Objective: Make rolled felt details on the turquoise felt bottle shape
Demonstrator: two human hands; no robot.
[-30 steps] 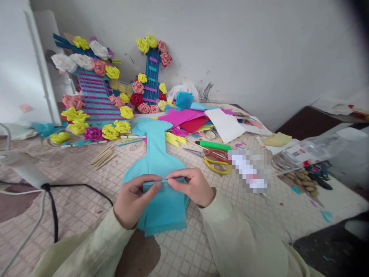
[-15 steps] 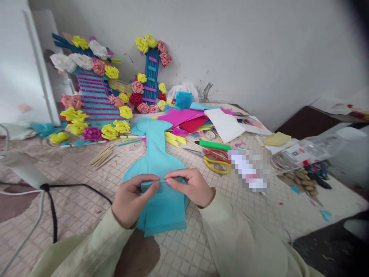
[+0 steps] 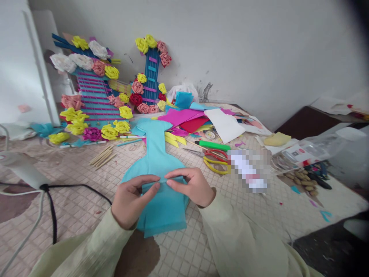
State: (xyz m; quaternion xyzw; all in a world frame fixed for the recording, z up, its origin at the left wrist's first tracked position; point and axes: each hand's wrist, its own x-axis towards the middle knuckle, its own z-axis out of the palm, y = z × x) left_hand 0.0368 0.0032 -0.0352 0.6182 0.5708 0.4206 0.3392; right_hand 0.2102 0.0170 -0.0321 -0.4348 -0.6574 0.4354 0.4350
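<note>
My left hand point(image 3: 131, 198) and my right hand point(image 3: 191, 186) meet over the middle of the table, each pinching the top edge of a light blue sheet of crepe paper point(image 3: 165, 211). Along that edge the paper looks narrowly folded or rolled between my fingertips. The sheet hangs down toward me in layers. Beneath it lies a guitar-shaped piece point(image 3: 155, 150) covered in the same light blue, its neck pointing away from me. Its lower body is partly hidden by the sheet and my hands.
Red-handled scissors point(image 3: 216, 154), yellow-handled pliers point(image 3: 216, 166) and a green marker point(image 3: 213, 145) lie to the right. Left are thin wooden sticks point(image 3: 103, 157) and a white glue gun point(image 3: 23, 169) with cables. Flower-decorated guitar shapes point(image 3: 98, 96) lean at the back beside coloured paper point(image 3: 184, 115).
Both hands stay almost in place, still pinching the paper's top edge. My right fingers have shifted very slightly, and the sheet's edge with them.
</note>
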